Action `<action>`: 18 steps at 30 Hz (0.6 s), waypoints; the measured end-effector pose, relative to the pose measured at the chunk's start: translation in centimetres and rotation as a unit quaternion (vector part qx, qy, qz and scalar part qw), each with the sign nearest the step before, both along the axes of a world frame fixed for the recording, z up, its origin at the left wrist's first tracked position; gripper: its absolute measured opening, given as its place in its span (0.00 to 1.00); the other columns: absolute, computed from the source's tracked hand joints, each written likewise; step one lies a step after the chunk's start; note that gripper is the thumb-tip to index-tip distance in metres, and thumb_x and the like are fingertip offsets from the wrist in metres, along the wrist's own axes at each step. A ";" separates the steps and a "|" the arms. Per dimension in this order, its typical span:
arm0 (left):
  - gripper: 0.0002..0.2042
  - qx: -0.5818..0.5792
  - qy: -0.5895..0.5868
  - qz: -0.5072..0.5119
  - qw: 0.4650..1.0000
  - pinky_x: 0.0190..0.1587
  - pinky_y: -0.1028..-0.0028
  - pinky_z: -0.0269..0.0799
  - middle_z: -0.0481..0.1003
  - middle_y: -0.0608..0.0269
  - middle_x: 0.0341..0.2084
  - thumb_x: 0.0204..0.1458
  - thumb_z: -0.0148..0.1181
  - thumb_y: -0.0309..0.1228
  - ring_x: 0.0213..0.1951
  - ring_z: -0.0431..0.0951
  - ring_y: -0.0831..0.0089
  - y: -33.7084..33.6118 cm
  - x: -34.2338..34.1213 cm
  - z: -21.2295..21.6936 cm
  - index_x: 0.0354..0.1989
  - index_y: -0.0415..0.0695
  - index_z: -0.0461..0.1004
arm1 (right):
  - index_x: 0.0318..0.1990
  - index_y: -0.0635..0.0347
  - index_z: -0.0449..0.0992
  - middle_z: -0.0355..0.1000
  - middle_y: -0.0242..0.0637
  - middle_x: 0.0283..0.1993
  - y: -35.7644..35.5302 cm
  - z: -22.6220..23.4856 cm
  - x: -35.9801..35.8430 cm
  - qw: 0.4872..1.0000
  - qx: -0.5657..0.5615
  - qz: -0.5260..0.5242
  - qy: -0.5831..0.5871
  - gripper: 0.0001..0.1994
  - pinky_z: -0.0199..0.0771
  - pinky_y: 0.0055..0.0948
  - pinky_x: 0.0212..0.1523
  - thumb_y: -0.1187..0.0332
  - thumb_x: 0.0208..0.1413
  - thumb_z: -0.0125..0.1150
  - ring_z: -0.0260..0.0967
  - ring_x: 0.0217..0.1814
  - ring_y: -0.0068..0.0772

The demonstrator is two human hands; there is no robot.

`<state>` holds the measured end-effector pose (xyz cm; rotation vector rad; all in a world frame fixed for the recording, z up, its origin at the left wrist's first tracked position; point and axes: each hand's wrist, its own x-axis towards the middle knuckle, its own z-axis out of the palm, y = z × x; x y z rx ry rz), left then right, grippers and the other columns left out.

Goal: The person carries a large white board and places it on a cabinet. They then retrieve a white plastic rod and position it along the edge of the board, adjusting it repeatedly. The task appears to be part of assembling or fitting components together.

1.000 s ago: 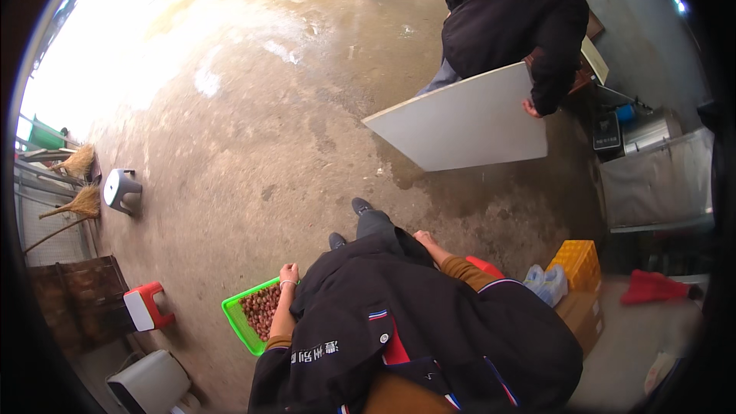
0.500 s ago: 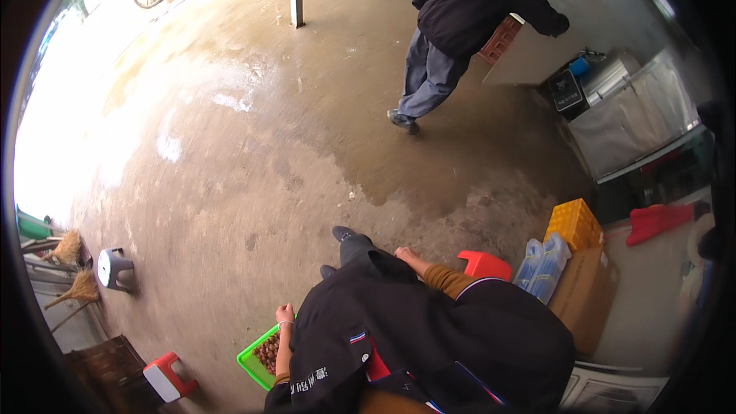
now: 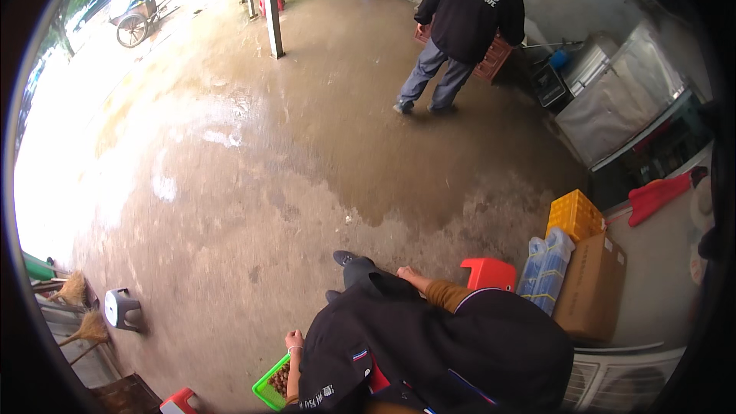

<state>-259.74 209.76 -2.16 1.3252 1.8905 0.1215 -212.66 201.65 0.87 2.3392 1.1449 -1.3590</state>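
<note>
My left hand (image 3: 294,338) hangs at my left side, a pale band at its wrist, just above a bright green basket (image 3: 264,389) on the floor. Small reddish-brown round things (image 3: 280,378) lie in that basket, partly hidden by my forearm; their kind is unclear. The fingers of this hand look curled in. Beyond my knee, my right hand (image 3: 407,272) is also closed, to the left of a red plastic stool (image 3: 488,273). Whatever either hand may hold is too small or hidden to make out. My dark jacket covers much of the lower middle.
Ahead, a person (image 3: 469,19) carries a reddish-brown crate (image 3: 493,59) on wet concrete. To my right stand a yellow crate (image 3: 575,215), wrapped blue bundles (image 3: 546,267) and a cardboard box (image 3: 594,285). A grey-and-white stool (image 3: 121,309) and brooms (image 3: 90,327) are at left.
The view has shifted, so most things sit lower in it. The person ahead has turned more squarely away, with more of the crate showing. My hands keep nearly the same pose.
</note>
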 end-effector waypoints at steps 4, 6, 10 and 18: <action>0.17 -0.011 -0.020 0.005 1.000 0.36 0.68 0.74 0.77 0.48 0.22 0.45 0.52 0.37 0.26 0.79 0.63 0.5 0.6 1.3 0.34 0.34 0.77 | 0.42 0.55 0.77 0.72 0.49 0.46 -0.4 -0.6 0.3 0.999 0.027 -0.013 -0.022 0.16 0.69 0.45 0.48 0.58 0.48 0.56 0.69 0.49 0.53; 0.16 -0.012 -0.025 0.004 1.000 0.36 0.68 0.74 0.77 0.49 0.21 0.46 0.52 0.36 0.25 0.79 0.64 0.7 0.8 1.6 0.34 0.34 0.77 | 0.42 0.55 0.77 0.72 0.49 0.46 -0.6 -0.4 0.2 1.000 0.018 -0.013 -0.019 0.16 0.68 0.45 0.48 0.58 0.48 0.56 0.69 0.49 0.54; 0.16 -0.006 -0.026 -0.004 1.000 0.34 0.69 0.74 0.77 0.50 0.20 0.45 0.52 0.36 0.24 0.79 0.65 0.9 1.1 1.6 0.33 0.34 0.77 | 0.41 0.56 0.77 0.72 0.50 0.45 -1.5 -0.7 0.1 0.998 0.022 -0.049 -0.015 0.16 0.69 0.44 0.48 0.58 0.47 0.56 0.69 0.50 0.53; 0.16 -0.082 -0.065 0.002 0.995 0.29 0.69 0.74 0.77 0.51 0.19 0.45 0.53 0.36 0.22 0.78 0.67 1.3 2.4 0.5 0.34 0.35 0.77 | 0.38 0.64 0.74 0.70 0.59 0.44 -7.6 -4.6 1.8 0.989 0.068 -0.121 -0.044 0.16 0.67 0.49 0.46 0.60 0.52 0.48 0.68 0.47 0.60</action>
